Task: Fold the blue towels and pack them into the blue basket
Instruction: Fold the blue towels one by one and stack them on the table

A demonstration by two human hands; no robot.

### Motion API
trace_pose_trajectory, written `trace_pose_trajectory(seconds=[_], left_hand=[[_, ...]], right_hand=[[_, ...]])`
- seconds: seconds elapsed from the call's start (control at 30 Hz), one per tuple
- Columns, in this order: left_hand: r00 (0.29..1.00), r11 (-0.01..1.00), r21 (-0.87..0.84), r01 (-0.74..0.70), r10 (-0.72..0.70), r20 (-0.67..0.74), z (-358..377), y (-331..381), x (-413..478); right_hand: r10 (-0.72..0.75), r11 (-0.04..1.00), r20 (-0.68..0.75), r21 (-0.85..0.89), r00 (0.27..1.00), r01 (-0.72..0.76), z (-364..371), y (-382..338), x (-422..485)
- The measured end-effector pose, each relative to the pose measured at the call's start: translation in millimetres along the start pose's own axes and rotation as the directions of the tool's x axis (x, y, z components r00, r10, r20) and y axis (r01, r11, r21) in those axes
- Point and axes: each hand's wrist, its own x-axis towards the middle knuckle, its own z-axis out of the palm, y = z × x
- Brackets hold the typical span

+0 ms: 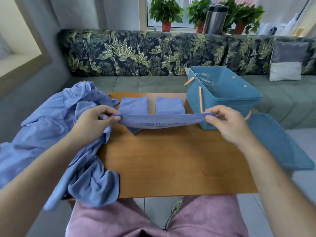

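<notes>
A light blue towel (160,121) with dark lettering hangs stretched above the wooden table (171,159). My left hand (93,124) pinches its left top corner and my right hand (225,124) pinches its right top corner. Behind it lie two folded blue towels, one (134,104) on the left and one (169,104) on the right. A heap of unfolded blue towels (56,134) covers the table's left side and hangs over its edge. The blue basket (222,94) with wooden handles stands at the table's far right corner; no towel shows inside it.
The basket's perforated blue lid (280,144) lies at the table's right edge. A leaf-patterned sofa (136,53) runs behind the table, with a grey cushion (287,62) on the right. Potted plants (165,12) and a metal flask (215,19) stand on the windowsill.
</notes>
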Motion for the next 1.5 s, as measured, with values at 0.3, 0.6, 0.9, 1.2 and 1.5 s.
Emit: trace_pose_trajectory(seconds=[0.3, 0.6, 0.9, 1.2, 1.5], left_hand=[[0.919, 0.976, -0.090, 0.199, -0.154, 0.363, 44.8, -53.3, -78.6], [0.912, 0.927, -0.143, 0.346, -0.296, 0.285, 62.7, -57.7, -52.7], [0.921, 0.920, 0.088, 0.381, -0.386, 0.044, 103.9, -79.9, 4.1], [0.883, 0.885, -0.122, 0.449, -0.460, -0.089, 119.2, -96.2, 17.6], [0.922, 0.910, 0.156, 0.384, -0.370, -0.111, 128.2, -98.7, 31.2]], right_hand=[[0.221, 0.938, 0.217, 0.218, 0.951, -0.268, 35.6, 60.7, -90.7], [0.327, 0.912, 0.177, 0.197, 0.928, -0.359, 49.4, 71.8, -68.0], [0.352, 0.935, 0.018, 0.042, 0.936, -0.352, 92.7, 86.0, -14.2], [0.376, 0.909, -0.018, -0.189, 0.926, -0.372, 106.3, 98.9, -4.8], [0.413, 0.854, -0.037, -0.331, 0.910, -0.401, 111.2, 103.2, 5.4]])
